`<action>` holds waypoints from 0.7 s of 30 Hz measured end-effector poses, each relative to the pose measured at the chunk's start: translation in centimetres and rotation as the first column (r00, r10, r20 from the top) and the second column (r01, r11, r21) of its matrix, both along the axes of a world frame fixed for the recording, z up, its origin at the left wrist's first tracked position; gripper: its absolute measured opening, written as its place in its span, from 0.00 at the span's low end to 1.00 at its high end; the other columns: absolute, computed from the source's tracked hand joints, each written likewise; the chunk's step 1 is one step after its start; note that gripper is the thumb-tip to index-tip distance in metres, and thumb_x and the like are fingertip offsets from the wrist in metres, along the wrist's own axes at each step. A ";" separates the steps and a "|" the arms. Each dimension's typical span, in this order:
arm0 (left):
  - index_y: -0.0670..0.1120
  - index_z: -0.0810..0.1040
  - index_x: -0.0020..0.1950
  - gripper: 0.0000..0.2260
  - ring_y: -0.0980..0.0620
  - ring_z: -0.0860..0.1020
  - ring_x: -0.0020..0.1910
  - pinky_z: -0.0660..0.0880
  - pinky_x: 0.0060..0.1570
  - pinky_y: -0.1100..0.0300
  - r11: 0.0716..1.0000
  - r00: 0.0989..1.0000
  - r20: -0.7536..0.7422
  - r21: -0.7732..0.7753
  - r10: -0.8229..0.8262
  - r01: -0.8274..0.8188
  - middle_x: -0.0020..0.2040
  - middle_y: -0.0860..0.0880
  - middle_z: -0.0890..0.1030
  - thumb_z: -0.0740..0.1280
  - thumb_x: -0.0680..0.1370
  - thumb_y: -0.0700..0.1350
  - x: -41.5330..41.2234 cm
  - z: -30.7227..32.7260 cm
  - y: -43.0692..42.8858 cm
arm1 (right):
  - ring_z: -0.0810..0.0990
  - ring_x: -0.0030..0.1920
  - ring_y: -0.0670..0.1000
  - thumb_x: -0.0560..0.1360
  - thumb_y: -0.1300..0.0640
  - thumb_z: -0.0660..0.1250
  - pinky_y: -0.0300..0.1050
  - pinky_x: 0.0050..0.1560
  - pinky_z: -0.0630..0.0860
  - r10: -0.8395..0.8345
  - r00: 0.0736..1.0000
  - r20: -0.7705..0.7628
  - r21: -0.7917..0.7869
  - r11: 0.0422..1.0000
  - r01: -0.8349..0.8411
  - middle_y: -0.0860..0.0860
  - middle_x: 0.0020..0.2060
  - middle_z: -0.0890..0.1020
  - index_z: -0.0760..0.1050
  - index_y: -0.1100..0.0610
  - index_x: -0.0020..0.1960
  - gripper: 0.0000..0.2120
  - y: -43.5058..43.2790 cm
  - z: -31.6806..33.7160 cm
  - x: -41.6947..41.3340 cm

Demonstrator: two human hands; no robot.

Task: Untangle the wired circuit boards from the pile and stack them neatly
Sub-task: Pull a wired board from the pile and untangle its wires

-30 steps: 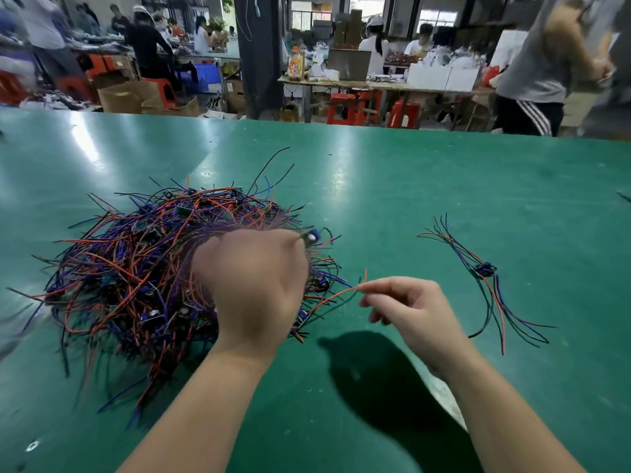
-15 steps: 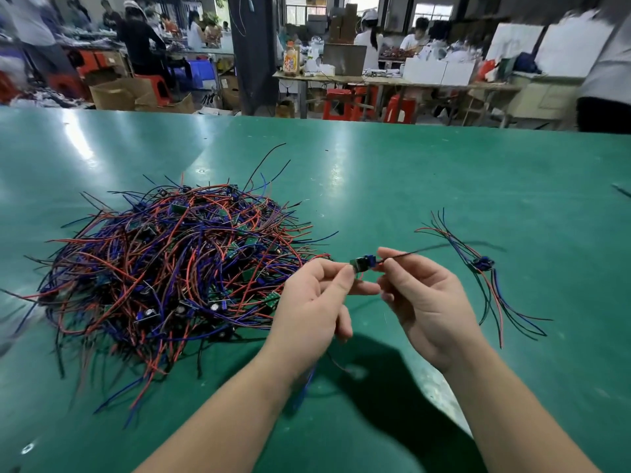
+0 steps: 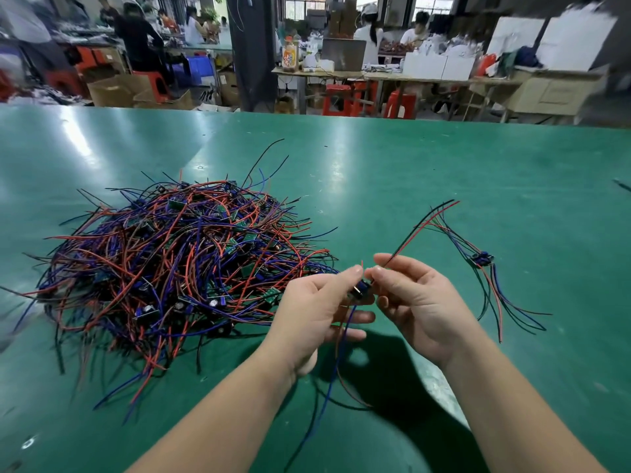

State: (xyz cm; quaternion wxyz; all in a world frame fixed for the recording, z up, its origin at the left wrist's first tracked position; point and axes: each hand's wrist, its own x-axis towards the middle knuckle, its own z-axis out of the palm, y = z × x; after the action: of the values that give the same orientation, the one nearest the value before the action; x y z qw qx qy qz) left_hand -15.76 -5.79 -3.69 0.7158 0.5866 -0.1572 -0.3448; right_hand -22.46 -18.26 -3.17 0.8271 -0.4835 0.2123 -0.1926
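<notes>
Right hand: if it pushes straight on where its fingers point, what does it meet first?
The wired board both hands pinch, then probably fingertips of the left hand just behind it; the right hand points leftward at them.

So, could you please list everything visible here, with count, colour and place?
Tangled pile of wired circuit boards: one; red, blue and black wires; table left.
Small bundle of wired circuit boards: one; same colours; table right, apart from the pile.
Single wired circuit board: one; dark blue; held between both hands.
Green table: one; under everything.
Red plastic stools: several; background.
Brown cardboard boxes: several; background left.
Left hand: pinches the single board.
Right hand: pinches its wires.
</notes>
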 end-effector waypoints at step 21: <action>0.41 0.81 0.37 0.05 0.51 0.82 0.31 0.77 0.30 0.63 0.983 0.986 -0.037 0.090 -0.160 0.163 0.33 0.44 0.83 0.73 0.72 0.40 -0.2 -1.0 -0.7 | 0.84 0.31 0.49 0.73 0.68 0.68 0.34 0.30 0.77 -0.366 0.929 -0.054 0.057 0.928 0.369 0.55 0.30 0.83 0.75 0.60 0.40 0.06 -7.6 -1.4 -0.3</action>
State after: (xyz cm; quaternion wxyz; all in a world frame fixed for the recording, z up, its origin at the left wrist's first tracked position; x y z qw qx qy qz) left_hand -15.94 -6.50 -4.65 0.6598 0.5992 -0.1774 -0.4173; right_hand -22.73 -25.91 -4.60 0.7872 -0.4115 0.3230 -0.3267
